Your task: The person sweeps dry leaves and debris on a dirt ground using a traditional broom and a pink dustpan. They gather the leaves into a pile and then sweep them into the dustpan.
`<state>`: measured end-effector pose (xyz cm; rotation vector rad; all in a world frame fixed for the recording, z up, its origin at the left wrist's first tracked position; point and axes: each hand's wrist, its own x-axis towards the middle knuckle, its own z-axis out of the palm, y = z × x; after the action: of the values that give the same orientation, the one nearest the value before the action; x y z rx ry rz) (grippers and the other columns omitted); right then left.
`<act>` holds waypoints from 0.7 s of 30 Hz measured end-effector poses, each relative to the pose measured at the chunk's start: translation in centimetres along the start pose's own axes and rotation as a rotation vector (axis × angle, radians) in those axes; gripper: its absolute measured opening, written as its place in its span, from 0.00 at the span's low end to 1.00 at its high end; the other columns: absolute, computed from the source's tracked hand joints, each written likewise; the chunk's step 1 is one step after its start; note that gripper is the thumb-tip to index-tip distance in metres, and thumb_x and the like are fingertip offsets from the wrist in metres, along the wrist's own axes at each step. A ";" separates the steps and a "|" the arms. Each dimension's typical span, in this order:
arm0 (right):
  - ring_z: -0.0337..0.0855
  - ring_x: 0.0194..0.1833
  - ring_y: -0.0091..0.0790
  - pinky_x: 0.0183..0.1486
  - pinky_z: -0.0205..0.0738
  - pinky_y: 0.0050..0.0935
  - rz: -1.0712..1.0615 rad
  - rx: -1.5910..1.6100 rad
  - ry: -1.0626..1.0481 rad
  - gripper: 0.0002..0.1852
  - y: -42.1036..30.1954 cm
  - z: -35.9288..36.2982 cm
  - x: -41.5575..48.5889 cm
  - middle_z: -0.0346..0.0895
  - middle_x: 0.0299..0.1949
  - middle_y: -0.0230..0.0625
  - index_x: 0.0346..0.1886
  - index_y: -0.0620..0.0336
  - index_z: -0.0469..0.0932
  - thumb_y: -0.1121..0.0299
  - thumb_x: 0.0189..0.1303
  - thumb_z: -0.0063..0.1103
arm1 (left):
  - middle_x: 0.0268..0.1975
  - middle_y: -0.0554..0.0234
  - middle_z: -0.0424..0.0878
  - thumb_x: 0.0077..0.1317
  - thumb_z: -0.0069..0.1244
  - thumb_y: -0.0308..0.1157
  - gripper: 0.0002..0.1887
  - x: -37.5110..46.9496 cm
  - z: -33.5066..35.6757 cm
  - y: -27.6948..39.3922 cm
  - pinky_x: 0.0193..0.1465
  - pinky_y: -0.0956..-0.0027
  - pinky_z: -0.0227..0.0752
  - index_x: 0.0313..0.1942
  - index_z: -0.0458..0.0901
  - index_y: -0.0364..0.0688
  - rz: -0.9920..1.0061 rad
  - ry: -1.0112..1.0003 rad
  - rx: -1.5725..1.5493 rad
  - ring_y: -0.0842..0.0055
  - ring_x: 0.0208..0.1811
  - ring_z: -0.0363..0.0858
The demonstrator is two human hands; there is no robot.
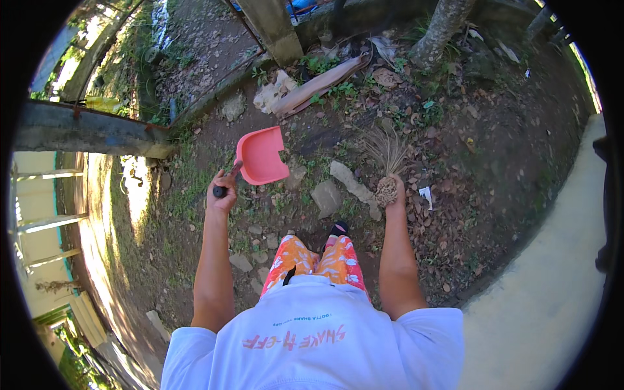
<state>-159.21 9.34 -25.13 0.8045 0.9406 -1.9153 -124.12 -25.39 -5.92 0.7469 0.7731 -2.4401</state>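
My left hand (223, 191) grips the dark handle of a pink plastic dustpan (262, 156), holding it out in front of me on the left. A notch is broken out of the dustpan's front lip, and no litter shows in its pan. In my right hand (397, 190) is a stick broom (386, 191), held by its bundled butt end. The broom's thin bristles (385, 148) fan out away from me over leaf-strewn soil. Just right of that hand, a scrap of white litter (426, 197) lies among dry brown leaves (431, 243).
Flat stones (326, 199) and a long broken slab (351, 183) lie before my feet. Farther off are a dried palm sheath (321, 87), a concrete post (273, 34) and a tree trunk (441, 31). A pale concrete wall (531, 273) curves along the right.
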 end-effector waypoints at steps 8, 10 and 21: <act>0.75 0.22 0.35 0.28 0.75 0.31 -0.197 -0.220 -0.043 0.14 12.3 14.0 -2.5 0.72 0.24 0.35 0.40 0.62 0.67 0.66 0.53 0.57 | 0.18 0.66 0.69 0.68 0.38 0.32 0.27 3.6 2.1 1.2 0.21 0.79 0.72 0.63 0.52 0.27 0.072 0.015 0.054 0.81 0.18 0.70; 0.74 0.22 0.32 0.27 0.74 0.28 0.152 -0.201 -0.304 0.14 12.2 15.5 -1.7 0.71 0.23 0.33 0.40 0.62 0.67 0.67 0.54 0.57 | 0.18 0.65 0.69 0.68 0.38 0.32 0.26 5.1 3.3 1.7 0.21 0.79 0.72 0.62 0.53 0.27 0.069 0.028 0.071 0.80 0.18 0.71; 0.78 0.35 0.33 0.36 0.75 0.31 -0.303 -0.213 0.011 0.26 5.1 21.2 6.7 0.73 0.42 0.41 0.56 0.62 0.61 0.71 0.53 0.56 | 0.17 0.66 0.69 0.66 0.42 0.31 0.13 15.1 12.9 7.7 0.20 0.79 0.73 0.40 0.66 0.26 -0.046 0.141 0.100 0.80 0.17 0.71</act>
<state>-161.52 -13.05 -21.18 0.5730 1.3087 -2.0208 -135.40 -43.13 -9.15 0.9570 0.7324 -2.5036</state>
